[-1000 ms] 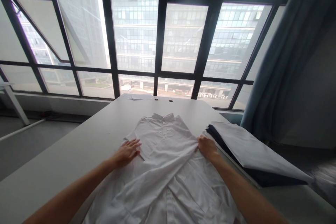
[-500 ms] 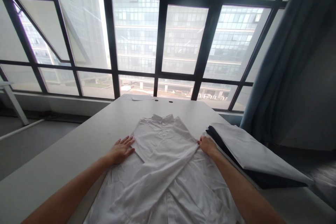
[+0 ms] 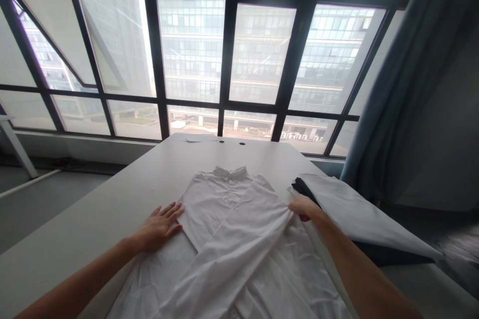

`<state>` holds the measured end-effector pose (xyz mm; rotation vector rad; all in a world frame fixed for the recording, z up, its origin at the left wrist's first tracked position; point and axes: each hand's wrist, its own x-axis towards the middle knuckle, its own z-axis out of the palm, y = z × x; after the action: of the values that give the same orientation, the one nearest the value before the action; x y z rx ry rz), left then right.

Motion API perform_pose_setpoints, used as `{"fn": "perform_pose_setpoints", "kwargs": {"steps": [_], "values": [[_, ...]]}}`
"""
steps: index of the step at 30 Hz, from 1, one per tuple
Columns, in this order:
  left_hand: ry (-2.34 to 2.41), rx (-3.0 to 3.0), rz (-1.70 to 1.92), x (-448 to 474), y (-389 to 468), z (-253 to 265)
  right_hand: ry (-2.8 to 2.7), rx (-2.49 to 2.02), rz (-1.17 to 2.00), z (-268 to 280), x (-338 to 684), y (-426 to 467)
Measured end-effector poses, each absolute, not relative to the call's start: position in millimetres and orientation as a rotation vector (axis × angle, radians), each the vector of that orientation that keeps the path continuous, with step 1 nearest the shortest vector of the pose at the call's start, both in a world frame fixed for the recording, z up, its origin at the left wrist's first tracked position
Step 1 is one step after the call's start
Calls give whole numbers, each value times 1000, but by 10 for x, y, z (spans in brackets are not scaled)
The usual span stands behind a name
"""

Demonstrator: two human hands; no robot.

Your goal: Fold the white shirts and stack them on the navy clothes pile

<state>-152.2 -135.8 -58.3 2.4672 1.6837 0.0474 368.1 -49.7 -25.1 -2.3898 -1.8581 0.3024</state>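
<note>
A white shirt (image 3: pixel 232 229) lies front up on the white table, its collar pointing toward the window and its sleeves laid slantwise across the body. At the shirt's left edge, my left hand (image 3: pixel 160 227) rests flat with the fingers spread. My right hand (image 3: pixel 302 206) is closed on the shirt's right edge, pinching the cloth and pulling it taut. Creases run from that pinch across the chest. The lower end of the shirt passes out of view at the bottom.
To the right, a folded white cloth lies over dark blue cloth (image 3: pixel 389 254) in a pile (image 3: pixel 348 204). The white table (image 3: pixel 123 199) reaches to the window, with a thin white sheet (image 3: pixel 192 138) at its far end. A grey-blue curtain (image 3: pixel 389 99) hangs at right.
My right hand has moved a little to the right, drawing the shirt's edge outward. My left hand has shifted slightly left and down in the view, still lying flat.
</note>
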Motion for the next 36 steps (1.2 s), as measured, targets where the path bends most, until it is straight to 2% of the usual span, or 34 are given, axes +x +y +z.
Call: {"fn": "perform_pose_setpoints", "kwargs": {"steps": [4,8,12,17,24,30,36], "values": [[1717,2542,170,-1424,-1232,-509,-1936,-2417,141,-239,3448,-527],[1704,2591,235,-1108,-839,-479,-2184,-2018,-44,-363,2941,-410],[1763,2545,134,-900,-326,-519,-2299,-2060,39,-564,2701,-137],[1858,2386,75,-919,109,-607,-2204,-2182,160,-751,2871,222],[1898,2402,66,-905,212,-571,-2238,-2155,164,-802,2954,421],[1930,2525,128,-747,379,-554,-2417,-2055,24,-702,2934,456],[1873,2436,97,-818,498,-686,-2413,-1975,165,-721,3089,558]]}}
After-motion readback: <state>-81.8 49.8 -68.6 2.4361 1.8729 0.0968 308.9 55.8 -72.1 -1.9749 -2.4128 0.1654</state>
